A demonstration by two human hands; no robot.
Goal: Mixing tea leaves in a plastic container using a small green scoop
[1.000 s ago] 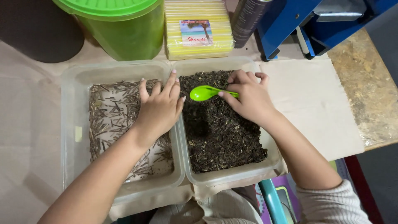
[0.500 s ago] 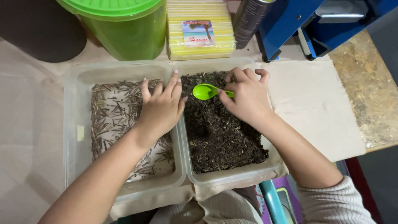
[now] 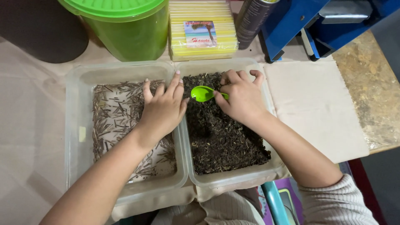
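The right hand [image 3: 243, 98] pinches the handle of a green spoon [image 3: 203, 93] in a closed grip, its bowl resting on dark crumbled leaves [image 3: 225, 137] near the far end of the right tub [image 3: 233, 177]. The left hand [image 3: 163, 109] lies flat, fingers spread, holding nothing, across the wall between the two tubs, its palm over the left tub [image 3: 79, 125], which holds thin brown stems [image 3: 112, 112]. Both tubs sit side by side, touching, at the near edge of the worktop [image 3: 33, 104]. Along the far edge stand a green bucket [image 3: 125, 29] and a yellow pack [image 3: 202, 29].
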